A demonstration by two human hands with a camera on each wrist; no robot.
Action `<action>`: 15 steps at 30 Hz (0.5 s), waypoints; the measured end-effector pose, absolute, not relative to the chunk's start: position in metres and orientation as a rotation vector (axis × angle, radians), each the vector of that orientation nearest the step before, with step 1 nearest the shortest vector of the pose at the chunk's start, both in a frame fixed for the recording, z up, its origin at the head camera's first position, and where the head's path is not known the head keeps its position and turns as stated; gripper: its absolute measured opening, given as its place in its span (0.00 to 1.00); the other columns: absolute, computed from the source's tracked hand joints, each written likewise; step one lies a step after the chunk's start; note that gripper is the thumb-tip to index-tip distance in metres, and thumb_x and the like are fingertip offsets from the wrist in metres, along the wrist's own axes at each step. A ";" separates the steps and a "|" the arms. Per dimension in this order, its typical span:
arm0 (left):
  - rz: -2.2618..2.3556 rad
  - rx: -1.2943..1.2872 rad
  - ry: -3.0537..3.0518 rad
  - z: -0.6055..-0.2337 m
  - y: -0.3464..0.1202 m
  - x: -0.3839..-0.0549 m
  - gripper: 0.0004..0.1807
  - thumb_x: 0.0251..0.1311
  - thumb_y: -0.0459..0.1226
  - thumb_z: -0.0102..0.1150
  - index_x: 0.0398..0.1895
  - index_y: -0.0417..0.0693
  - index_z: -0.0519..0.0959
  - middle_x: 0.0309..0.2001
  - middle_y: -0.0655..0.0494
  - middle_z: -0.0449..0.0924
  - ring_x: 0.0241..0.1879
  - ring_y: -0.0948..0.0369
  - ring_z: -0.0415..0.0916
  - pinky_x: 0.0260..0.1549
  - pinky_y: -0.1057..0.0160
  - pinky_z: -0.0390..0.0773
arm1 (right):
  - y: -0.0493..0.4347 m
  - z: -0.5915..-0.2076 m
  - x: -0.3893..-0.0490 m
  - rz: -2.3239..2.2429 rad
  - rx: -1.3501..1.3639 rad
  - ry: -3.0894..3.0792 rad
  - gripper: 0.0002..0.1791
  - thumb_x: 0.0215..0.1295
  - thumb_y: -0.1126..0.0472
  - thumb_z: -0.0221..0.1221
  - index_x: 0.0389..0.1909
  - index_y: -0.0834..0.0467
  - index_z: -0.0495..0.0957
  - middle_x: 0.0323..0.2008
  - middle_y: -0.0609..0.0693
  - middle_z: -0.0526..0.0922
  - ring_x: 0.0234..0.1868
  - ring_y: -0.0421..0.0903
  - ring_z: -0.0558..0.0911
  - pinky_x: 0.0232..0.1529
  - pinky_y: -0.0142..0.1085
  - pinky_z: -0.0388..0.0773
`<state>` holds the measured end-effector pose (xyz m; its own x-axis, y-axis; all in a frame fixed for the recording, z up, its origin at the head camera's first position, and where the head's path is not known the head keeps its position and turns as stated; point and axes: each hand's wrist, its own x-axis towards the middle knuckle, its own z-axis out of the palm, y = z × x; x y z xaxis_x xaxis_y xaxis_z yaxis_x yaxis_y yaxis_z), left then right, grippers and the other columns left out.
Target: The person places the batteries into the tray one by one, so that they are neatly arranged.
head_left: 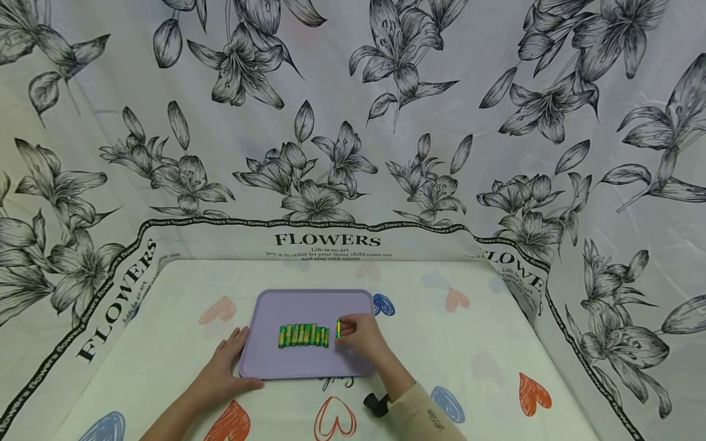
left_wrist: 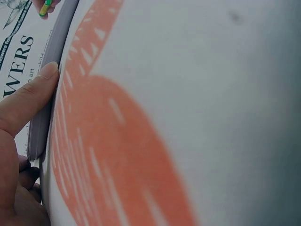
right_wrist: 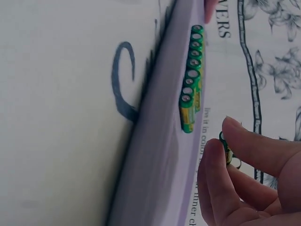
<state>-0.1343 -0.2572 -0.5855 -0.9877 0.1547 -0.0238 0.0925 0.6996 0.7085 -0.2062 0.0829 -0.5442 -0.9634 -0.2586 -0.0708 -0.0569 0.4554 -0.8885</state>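
Observation:
A lavender tray (head_left: 298, 365) lies on the table with a row of green-and-yellow batteries (head_left: 302, 335) side by side near its middle. The batteries at the row's right end look shorter and slimmer than the others. Between thumb and fingertips, my right hand (head_left: 361, 335) pinches one small battery (head_left: 339, 329), held upright just right of the row. In the right wrist view this held battery (right_wrist: 228, 153) is partly covered by the fingers. My left hand (head_left: 222, 369) rests at the tray's front left corner, thumb along the front rim and fingers spread at the left side.
A white cloth (head_left: 485, 343) printed with hearts covers the table. Behind and beside it hangs a white curtain (head_left: 331, 239) with black flower drawings. A small black object (head_left: 377, 405) sits at my right wrist, by the beige sleeve (head_left: 425, 416).

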 end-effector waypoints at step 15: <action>1.175 0.201 2.816 -0.584 -0.257 -0.134 0.72 0.35 0.60 0.80 0.81 0.42 0.50 0.80 0.38 0.47 0.79 0.38 0.39 0.77 0.36 0.41 | 0.067 -0.556 -0.201 -1.353 -0.298 2.631 0.28 0.45 0.68 0.78 0.50 0.68 0.83 0.29 0.46 0.85 0.29 0.37 0.80 0.33 0.30 0.82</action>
<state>-0.1344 -0.2567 -0.5835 -0.9878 0.1531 -0.0270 0.0886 0.6967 0.7119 -0.2013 0.0666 -0.5555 -0.9658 -0.2527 -0.0576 -0.1001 0.5689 -0.8163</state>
